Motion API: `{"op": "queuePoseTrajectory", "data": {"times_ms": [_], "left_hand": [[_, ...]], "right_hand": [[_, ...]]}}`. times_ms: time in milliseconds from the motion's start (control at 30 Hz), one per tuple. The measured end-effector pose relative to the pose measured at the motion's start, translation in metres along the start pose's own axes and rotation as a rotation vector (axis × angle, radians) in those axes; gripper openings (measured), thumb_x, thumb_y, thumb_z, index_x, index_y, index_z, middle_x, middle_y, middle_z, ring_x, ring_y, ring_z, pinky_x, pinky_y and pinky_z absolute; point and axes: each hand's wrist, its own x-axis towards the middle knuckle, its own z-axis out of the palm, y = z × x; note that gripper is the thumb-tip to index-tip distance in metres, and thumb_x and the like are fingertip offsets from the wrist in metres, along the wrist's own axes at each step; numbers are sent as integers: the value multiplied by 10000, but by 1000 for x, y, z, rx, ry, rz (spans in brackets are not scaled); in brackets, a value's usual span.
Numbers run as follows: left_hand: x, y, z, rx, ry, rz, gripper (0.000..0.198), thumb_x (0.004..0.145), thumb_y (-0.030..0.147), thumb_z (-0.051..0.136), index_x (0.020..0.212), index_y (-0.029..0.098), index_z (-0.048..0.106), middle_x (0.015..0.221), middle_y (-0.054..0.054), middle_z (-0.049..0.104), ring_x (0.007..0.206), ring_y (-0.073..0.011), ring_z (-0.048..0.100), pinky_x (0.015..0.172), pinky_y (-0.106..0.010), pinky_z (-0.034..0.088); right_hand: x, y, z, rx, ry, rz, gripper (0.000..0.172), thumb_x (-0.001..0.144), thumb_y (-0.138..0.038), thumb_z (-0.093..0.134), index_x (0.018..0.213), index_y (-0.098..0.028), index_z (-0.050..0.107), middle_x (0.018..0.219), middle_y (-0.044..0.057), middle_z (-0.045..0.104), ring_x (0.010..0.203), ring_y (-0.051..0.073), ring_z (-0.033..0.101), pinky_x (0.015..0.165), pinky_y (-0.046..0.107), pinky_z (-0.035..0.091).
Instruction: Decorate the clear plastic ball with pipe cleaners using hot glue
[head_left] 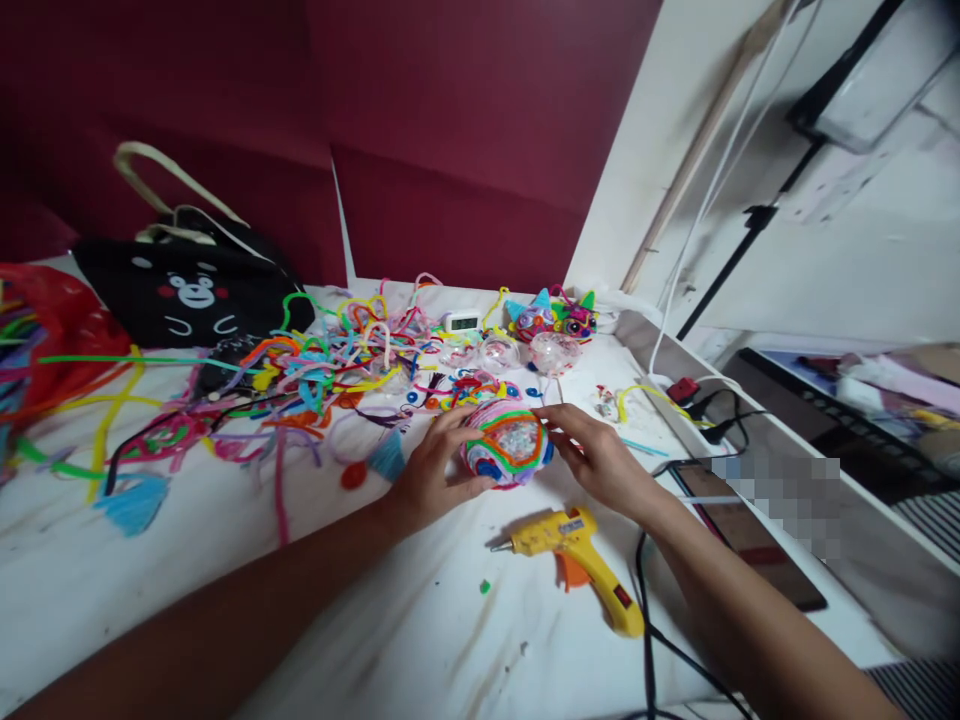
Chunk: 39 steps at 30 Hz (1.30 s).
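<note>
Between my two hands sits a round ball covered in coloured pipe cleaners [510, 440], with orange and green bands around a clear, glittery patch. My left hand [442, 465] grips its left side, thumb low and fingers over the top. On the other side, my right hand [592, 450] touches the ball's upper right edge with its fingertips; its lower fingers are curled and partly hidden. A yellow glue gun [574, 550] with an orange trigger lies on the white table [360, 630] just below the ball, its nozzle pointing left.
Tangled pipe cleaners [315, 365] spread across the left and back. Behind the ball stand clear plastic balls [555, 352], a small digital clock [462, 321] and finished-looking decorated balls [577, 320]. A black bag [195, 300] rests at back left. Black cables [649, 620] and a tablet-like device [757, 540] lie right.
</note>
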Motion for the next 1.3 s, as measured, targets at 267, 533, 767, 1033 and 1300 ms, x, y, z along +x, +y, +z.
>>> {"op": "queuePoseTrajectory", "data": {"times_ms": [267,533,767,1033,1300], "left_hand": [[1,0,-3,-98,-48,-54,476,842,297,714,1238,262,453,1424,-166,439,1358,-318,444,1056,-563,432],[1,3,-5,-146,-80,-90,463,874,284,676,1276,286,446,1454,-150,417,1368,-314,438,1066,-560,429],[2,6,-7,-136,-99,-92,468,892,268,651,1303,293,429,1471,-140,410,1394,-298,404,1094,-552,411],[-1,4,-7,-150,-90,-114,483,891,293,649,1327,299,441,1491,-139,407,1390,-303,421,1059,-556,460],[-4,-1,-7,-131,-105,-99,500,900,309,631,1353,290,419,1510,-140,392,1412,-301,402,1058,-519,480]], "right_hand": [[-4,3,5,10,34,-23,465,875,-8,442,1290,-193,541,1108,107,635,967,207,628,823,344,528],[-12,0,14,4,84,-15,506,869,16,390,1320,-174,519,1174,134,619,1043,220,618,864,357,538],[-15,1,23,11,158,-17,578,822,36,411,1344,-199,493,1182,119,608,1064,222,600,881,369,542],[-18,3,28,24,183,-15,591,858,16,403,1384,-249,450,1190,115,596,1076,236,590,879,406,551],[-20,-3,29,17,180,6,610,830,30,412,1389,-214,444,1217,127,576,1100,244,568,920,415,537]]}}
